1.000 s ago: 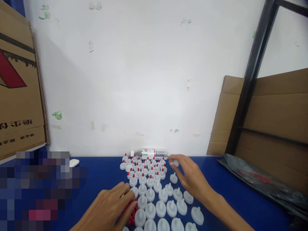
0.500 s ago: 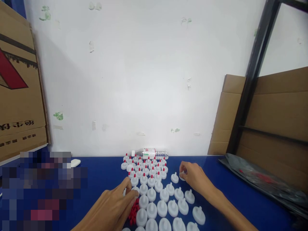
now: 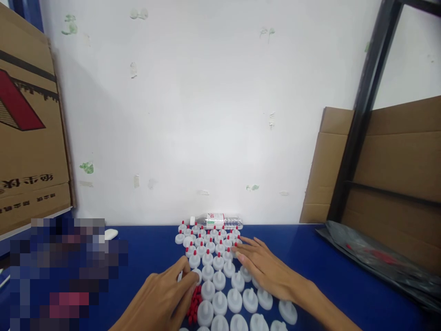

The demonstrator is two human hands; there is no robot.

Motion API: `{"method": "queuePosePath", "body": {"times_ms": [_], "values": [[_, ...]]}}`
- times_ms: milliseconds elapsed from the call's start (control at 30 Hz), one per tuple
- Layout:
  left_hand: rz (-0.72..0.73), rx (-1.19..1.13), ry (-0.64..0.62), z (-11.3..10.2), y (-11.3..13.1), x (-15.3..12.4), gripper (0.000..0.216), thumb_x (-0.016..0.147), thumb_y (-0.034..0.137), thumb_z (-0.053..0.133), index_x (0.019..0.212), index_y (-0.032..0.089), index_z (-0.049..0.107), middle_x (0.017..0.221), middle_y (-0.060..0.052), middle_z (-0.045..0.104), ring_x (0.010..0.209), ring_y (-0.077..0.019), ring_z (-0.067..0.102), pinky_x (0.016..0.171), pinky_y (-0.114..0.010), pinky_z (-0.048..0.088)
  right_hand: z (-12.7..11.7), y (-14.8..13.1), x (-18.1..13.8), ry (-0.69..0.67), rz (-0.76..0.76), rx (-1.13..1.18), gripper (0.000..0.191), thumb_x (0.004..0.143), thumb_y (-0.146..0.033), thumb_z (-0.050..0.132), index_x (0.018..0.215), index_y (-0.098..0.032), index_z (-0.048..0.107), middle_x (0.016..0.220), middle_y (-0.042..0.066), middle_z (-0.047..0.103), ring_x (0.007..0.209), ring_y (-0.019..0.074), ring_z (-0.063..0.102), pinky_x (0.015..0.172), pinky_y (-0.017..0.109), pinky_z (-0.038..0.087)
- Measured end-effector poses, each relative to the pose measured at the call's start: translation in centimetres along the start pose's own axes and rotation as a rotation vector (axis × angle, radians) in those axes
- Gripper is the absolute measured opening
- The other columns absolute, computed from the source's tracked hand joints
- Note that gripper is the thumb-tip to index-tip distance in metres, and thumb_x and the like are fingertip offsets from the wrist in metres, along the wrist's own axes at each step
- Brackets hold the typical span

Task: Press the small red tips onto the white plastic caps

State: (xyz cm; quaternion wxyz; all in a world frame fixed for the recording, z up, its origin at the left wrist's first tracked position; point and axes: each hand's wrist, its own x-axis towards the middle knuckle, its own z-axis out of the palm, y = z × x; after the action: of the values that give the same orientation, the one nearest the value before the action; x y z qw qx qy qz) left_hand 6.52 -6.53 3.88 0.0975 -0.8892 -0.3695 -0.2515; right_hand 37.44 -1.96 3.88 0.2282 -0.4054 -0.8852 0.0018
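- White wall (image 3: 206, 115) with some green paint marks stands behind a blue counter (image 3: 327, 262); a cardboard box (image 3: 27, 138) is at the left edge, and folded cardboard (image 3: 396, 156) with a black frame (image 3: 365, 101) is at the right.
- At the middle of the far edge a clear bottle (image 3: 217, 221) lies on its side.
- Just in front of the bottle the red-tipped caps (image 3: 206, 243) stand in rows, and toward the near edge the rows go on as plain caps (image 3: 234, 299), all white.
- The left hand (image 3: 165, 299) is curled near the near edge; its thumb and forefinger are closed on one white cap (image 3: 197, 275) at the left side of the rows.
- A small pile of red tips (image 3: 195, 301) lies just beside this hand, touching the plain caps.
- The right hand (image 3: 265, 269) is released and flat, palm down, with the fingers spread over the caps on the right side of the rows; it grasps nothing.
- A black bag (image 3: 379, 262) lies along the right edge, well apart from the hands.
- A small white object (image 3: 110, 233) rests near the far edge at the left.
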Motion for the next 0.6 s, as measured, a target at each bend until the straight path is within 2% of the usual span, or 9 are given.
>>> {"method": "queuePosePath", "body": {"times_ms": [67,133,267,333,433,500,600], "values": [[-0.004,0.009,0.004,0.0,-0.1,0.0,0.028,0.101,0.011,0.034,0.096,0.024,0.058,0.092,0.0,0.062,0.067,-0.0145,0.062,0.056,-0.024,0.039,-0.4,0.0,0.1,0.048,-0.005,-0.001,0.038,0.11,-0.036,0.037,0.135,-0.027,0.063,0.135,0.006,0.069,0.136,0.0267,0.055,0.116,0.055,0.039],[0.009,0.019,0.04,-0.1,-0.2,0.1,0.032,0.103,0.009,0.032,0.095,0.024,0.058,0.085,0.001,0.063,0.067,-0.0152,0.063,0.057,-0.025,0.04,-1.1,-0.3,0.4,0.134,0.002,-0.002,0.033,0.109,-0.034,0.041,0.129,-0.025,0.066,0.129,0.008,0.071,0.126,0.0255,0.062,0.112,0.052,0.044],[0.07,0.039,0.197,-0.4,-0.1,0.3,0.027,0.105,0.015,0.035,0.097,0.023,0.059,0.078,0.0,0.063,0.069,-0.0177,0.064,0.056,-0.025,0.042,-2.2,-2.2,0.7,0.288,-0.028,0.007,0.016,0.103,-0.031,0.054,0.11,-0.022,0.065,0.113,0.009,0.07,0.103,0.0229,0.069,0.089,0.039,0.057],[0.102,0.047,0.269,-0.4,0.2,0.5,0.026,0.106,0.015,0.035,0.103,0.023,0.06,0.08,-0.001,0.063,0.071,-0.0176,0.062,0.055,-0.023,0.045,-2.0,-3.8,0.6,0.325,-0.138,0.018,0.011,0.103,-0.024,0.053,0.108,-0.021,0.062,0.11,0.009,0.07,0.1,0.0207,0.069,0.086,0.035,0.057],[0.168,0.083,0.352,-0.3,1.0,1.0,0.026,0.109,0.024,0.034,0.111,0.022,0.06,0.085,-0.004,0.064,0.071,-0.0173,0.06,0.051,-0.022,0.046,-1.0,-6.4,0.6,0.31,-0.397,0.053,0.01,0.103,-0.015,0.052,0.111,-0.019,0.058,0.111,0.007,0.075,0.11,0.0168,0.069,0.095,0.028,0.055],[0.202,0.132,0.357,-0.3,1.5,1.1,0.027,0.11,0.031,0.034,0.103,0.022,0.059,0.084,-0.004,0.063,0.07,-0.0176,0.06,0.047,-0.022,0.044,-0.3,-7.7,0.7,0.34,-0.547,0.063,0.006,0.105,-0.019,0.053,0.11,-0.019,0.056,0.111,0.005,0.077,0.112,0.0141,0.07,0.098,0.024,0.054],[0.226,0.229,0.295,-0.4,1.9,1.2,0.027,0.109,0.025,0.035,0.089,0.023,0.053,0.079,-0.001,0.061,0.067,-0.0176,0.06,0.047,-0.023,0.043,0.3,-8.4,0.8,0.38,-0.622,0.06,0.012,0.109,-0.027,0.047,0.109,-0.019,0.056,0.113,0.006,0.078,0.114,0.0118,0.07,0.096,0.02,0.054]]}}
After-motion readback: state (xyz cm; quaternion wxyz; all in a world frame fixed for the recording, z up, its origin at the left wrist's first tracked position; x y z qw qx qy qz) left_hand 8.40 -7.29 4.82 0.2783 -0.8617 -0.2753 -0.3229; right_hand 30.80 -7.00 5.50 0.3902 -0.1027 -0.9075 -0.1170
